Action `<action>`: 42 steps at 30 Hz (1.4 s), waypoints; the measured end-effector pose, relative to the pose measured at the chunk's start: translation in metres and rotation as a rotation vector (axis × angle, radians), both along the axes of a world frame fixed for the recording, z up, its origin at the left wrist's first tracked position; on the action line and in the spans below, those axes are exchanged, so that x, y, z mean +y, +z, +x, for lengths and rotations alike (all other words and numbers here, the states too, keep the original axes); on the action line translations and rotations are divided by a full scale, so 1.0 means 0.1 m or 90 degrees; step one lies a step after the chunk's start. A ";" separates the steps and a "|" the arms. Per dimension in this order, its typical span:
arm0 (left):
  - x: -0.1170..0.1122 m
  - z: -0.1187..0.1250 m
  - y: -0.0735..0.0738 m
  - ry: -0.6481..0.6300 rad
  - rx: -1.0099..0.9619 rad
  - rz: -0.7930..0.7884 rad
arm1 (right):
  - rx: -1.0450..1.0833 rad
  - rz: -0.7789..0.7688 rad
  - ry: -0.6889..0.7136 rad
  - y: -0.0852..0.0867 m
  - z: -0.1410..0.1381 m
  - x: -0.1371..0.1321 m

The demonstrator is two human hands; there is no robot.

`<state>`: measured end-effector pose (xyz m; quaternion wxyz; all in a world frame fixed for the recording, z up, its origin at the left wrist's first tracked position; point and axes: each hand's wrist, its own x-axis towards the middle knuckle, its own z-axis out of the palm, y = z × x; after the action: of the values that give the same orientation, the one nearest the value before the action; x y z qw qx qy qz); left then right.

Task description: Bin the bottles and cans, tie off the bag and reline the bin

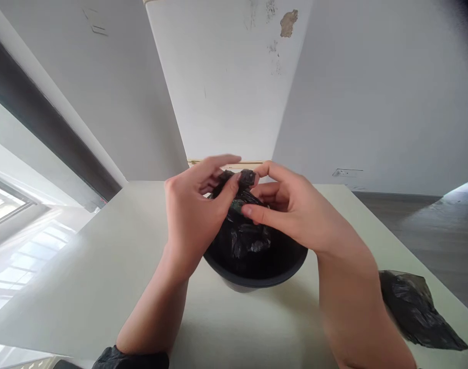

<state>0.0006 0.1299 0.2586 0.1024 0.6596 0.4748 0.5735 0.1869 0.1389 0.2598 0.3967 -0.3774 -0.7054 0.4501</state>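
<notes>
Both hands are closed on a crumpled black plastic bag [239, 241] above a round black bin [257, 282]. My left hand [201, 200] pinches the bag's bunched top with the thumb, while its index finger stretches out over it. From the other side, my right hand [283, 205] grips the bag between thumb and curled fingers. A small greenish patch shows on the bag near the right thumb. The bag's lower part hangs into the bin's mouth. My hands hide the bin's far rim.
The bin stands on a pale table [103, 266]. A second black plastic bag [414, 307] lies flat near the table's right edge, partly behind my right forearm. Beyond the table are a white panel [230, 82] with peeled paint, grey walls, and a window at left.
</notes>
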 end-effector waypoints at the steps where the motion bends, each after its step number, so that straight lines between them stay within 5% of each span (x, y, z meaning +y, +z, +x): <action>1: 0.00 0.00 -0.01 0.012 0.027 0.015 | -0.023 0.012 -0.009 0.01 -0.01 -0.02; 10: 0.02 -0.05 -0.07 -0.049 0.228 0.020 | -0.106 0.162 -0.120 0.01 -0.03 -0.10; 22: -0.03 -0.15 0.07 -0.298 0.203 -0.182 | -0.085 0.211 -0.107 0.08 0.01 -0.11; 30: -0.05 -0.15 0.09 -0.272 0.091 -0.231 | -0.149 0.342 -0.131 0.00 0.04 -0.10; 42: -0.07 -0.11 0.09 -0.237 0.047 -0.193 | -0.213 0.389 -0.184 0.02 -0.03 -0.18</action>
<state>-0.0102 0.1230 0.2672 0.2867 0.7333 0.4294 0.4423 0.1841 0.1212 0.2620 0.4297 -0.4056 -0.8017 0.0906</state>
